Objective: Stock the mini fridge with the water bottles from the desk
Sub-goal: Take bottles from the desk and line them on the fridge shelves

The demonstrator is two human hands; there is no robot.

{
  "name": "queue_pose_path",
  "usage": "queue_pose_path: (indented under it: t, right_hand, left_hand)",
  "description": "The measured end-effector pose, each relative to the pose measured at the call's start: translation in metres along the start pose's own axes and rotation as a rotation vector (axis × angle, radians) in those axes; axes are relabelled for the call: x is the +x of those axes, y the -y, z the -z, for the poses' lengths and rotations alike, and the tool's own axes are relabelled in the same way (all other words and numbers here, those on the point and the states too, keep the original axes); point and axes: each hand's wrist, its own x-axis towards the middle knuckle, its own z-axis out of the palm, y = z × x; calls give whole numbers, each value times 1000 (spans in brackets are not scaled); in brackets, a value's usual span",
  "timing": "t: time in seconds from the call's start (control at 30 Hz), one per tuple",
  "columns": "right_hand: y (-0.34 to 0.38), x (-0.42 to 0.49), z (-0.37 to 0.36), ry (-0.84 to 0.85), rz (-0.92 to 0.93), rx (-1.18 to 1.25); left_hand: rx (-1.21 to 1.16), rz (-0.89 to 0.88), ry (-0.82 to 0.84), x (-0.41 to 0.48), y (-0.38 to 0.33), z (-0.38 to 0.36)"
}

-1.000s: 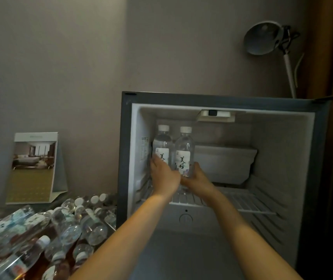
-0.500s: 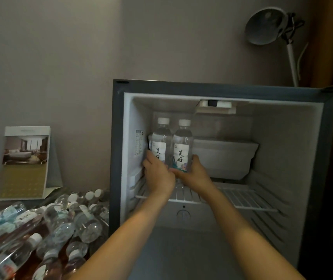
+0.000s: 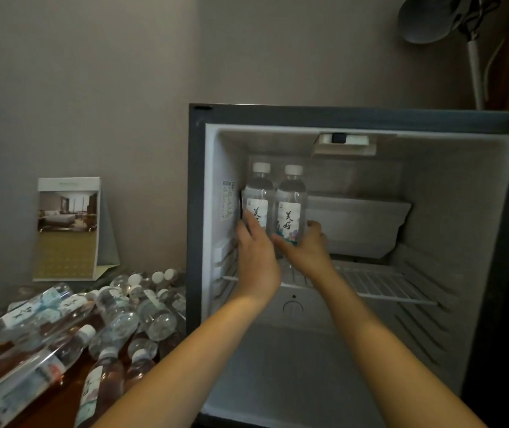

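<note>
At about 8 o'clock in the view, a heap of water bottles (image 3: 98, 322) lies on its side on the dark wooden desk (image 3: 58, 406), most with white caps and pale labels. Behind the heap, at roughly 9 o'clock, a folded card stand (image 3: 68, 227) with a picture of a room stands upright against the wall. Right of these, the mini fridge (image 3: 355, 118) is open, its white interior taking up the 3 o'clock half of the view. On the wire shelf (image 3: 386, 285), at the left end close to the inner side wall, two bottles stand upright and side by side, touching. The left hand (image 3: 257, 261) wraps its fingers around the lower part of the left bottle (image 3: 257, 199), thumb on the near side, closed on it. The right hand (image 3: 307, 251) curls around the base of the right bottle (image 3: 290, 208), its fingertips reaching round the far side. At 3 o'clock from the bottles sits a white compartment (image 3: 361, 223) at the back. A grey lamp (image 3: 426, 20) stands at 1 o'clock, above the fridge.
</note>
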Motion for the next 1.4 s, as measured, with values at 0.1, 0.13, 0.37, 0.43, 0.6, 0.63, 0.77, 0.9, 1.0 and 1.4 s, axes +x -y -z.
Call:
queue_pose_path:
  t: [0.1,0.13,0.37,0.43,0.6,0.63,0.77,0.9,1.0,1.4]
  right_hand:
    - [13,-23,-6,-361,142,20]
    - [19,-32,-10,-454,231,66]
    - [76,-129,-92,-262,445,486]
    - [90,-166,-125,-88,464,529]
    - [118,-254,-212,293,489,548]
    - [120,-270,-229,360,479,553]
    - [119,-332,-280,652,436,524]
    - [120,-385,-319,883,377,417]
    - [128,-424,-342,1030,345,350]
    - [126,-497,-441,1229,293,142]
  left_hand:
    - [44,-69,43,-24,-4,28]
    - [30,-116,20,-36,-4,41]
    - [9,-164,-321,-107,49,155]
    - [104,-100,-390,-129,75,192]
    - [380,150,-500,-196,146,286]
    - [435,201,-511,-213,159,305]
    - [636,418,-528,-289,207,381]
    - [768,696,-579,-371,236,449]
    - [787,883,-659,-427,251,482]
    - [679,1137,-570,-512,359,507]
